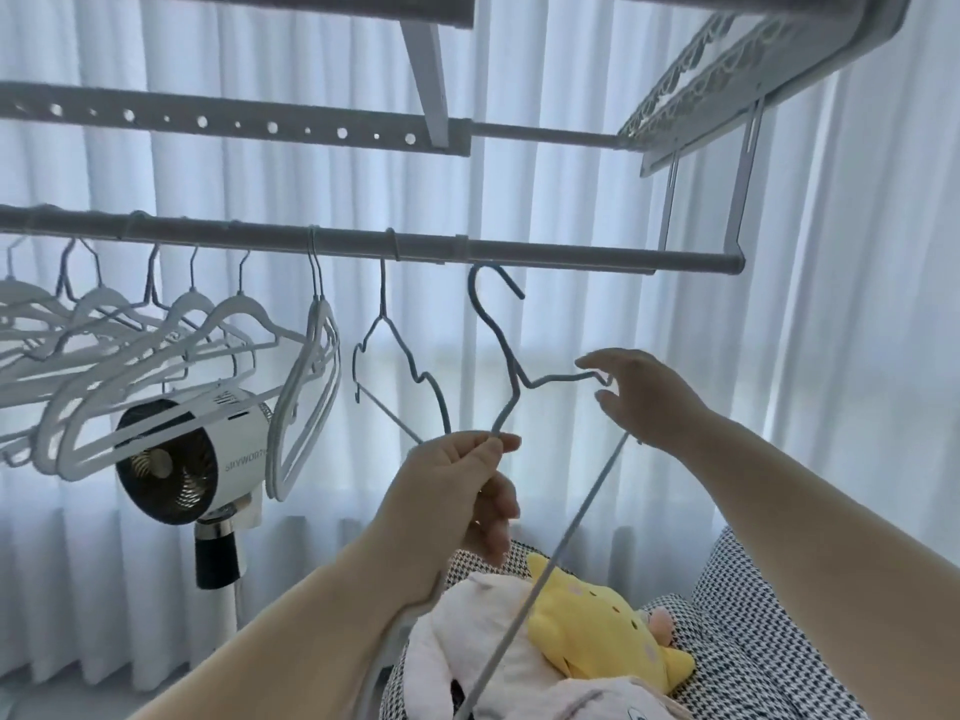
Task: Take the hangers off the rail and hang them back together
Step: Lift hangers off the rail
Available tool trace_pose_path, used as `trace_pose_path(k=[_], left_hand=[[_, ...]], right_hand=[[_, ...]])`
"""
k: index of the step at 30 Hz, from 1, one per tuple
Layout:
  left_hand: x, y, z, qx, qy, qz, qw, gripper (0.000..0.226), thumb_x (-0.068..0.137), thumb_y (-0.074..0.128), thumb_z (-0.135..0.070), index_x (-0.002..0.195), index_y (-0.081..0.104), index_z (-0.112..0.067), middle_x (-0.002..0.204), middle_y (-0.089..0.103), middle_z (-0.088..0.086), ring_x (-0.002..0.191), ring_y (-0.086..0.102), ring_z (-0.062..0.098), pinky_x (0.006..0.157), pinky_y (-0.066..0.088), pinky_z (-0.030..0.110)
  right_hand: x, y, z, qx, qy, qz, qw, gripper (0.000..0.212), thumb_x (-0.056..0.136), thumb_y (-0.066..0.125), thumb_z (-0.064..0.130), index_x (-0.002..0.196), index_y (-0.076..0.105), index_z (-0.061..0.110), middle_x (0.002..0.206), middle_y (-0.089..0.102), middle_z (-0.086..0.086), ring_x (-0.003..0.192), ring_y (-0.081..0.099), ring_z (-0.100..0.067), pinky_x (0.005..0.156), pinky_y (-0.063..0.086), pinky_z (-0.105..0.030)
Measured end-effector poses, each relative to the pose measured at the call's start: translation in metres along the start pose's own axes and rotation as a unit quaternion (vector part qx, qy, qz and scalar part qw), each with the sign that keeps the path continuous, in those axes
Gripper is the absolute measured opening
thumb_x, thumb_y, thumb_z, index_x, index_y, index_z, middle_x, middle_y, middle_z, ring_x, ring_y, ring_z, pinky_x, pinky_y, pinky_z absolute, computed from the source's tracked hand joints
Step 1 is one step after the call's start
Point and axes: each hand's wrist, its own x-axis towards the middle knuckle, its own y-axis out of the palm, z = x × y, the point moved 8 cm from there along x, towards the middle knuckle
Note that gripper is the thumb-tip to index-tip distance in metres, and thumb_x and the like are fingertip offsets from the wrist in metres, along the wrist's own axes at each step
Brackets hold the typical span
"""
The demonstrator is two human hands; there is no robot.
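- The blue wire hanger (pixel 561 379) is off the rail (pixel 571 253), tilted, with its hook just below the rail's right end.
- The left hand (pixel 467 491) pinches the lower shoulder wire between thumb and curled fingers, probably taking the weight.
- The right hand (pixel 644 397) nips the upper shoulder bend between thumb and forefinger, apparently to steer the hook.
- A second wire hanger (pixel 383 293) hangs just to the left.
- The white hangers (pixel 234 306) crowd the rail's left end, the likely gathering place.
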Motion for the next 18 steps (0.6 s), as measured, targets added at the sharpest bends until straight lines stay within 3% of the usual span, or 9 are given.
trace_pose_path(k=[4,12,18], left_hand=[[0.020,-0.019,-0.017,-0.001,0.007,-0.053,0.999,0.020,0.096,0.040,-0.009,0.083,0.055,-0.010,0.038,0.061,0.001,0.021,0.043,0.007,0.030,0.045,0.017],[0.052,-0.053,-0.042,0.039,0.039,-0.106,0.993,0.020,0.096,0.039,-0.010,0.082,0.053,-0.012,0.040,0.064,0.001,0.023,0.046,0.008,0.031,0.047,0.018],[0.079,-0.072,-0.056,0.054,0.027,-0.105,0.993,0.021,0.096,0.038,-0.008,0.080,0.052,-0.008,0.039,0.064,0.001,0.023,0.046,0.008,0.030,0.045,0.017]], right_hand=[[0.030,-0.009,0.019,0.016,-0.018,-0.032,0.999,0.045,0.093,0.042,0.008,0.136,0.044,0.020,0.145,0.043,0.004,0.135,0.036,-0.016,0.107,0.031,-0.028],[0.086,-0.014,0.077,-0.030,-0.101,-0.092,0.990,0.048,0.094,0.040,0.009,0.141,0.033,0.015,0.150,0.032,-0.002,0.138,0.028,-0.021,0.112,0.020,-0.028],[0.128,-0.015,0.088,-0.052,-0.059,-0.077,0.994,0.058,0.094,0.035,0.009,0.148,0.015,0.016,0.158,0.012,-0.002,0.145,0.011,-0.022,0.118,0.006,-0.033]])
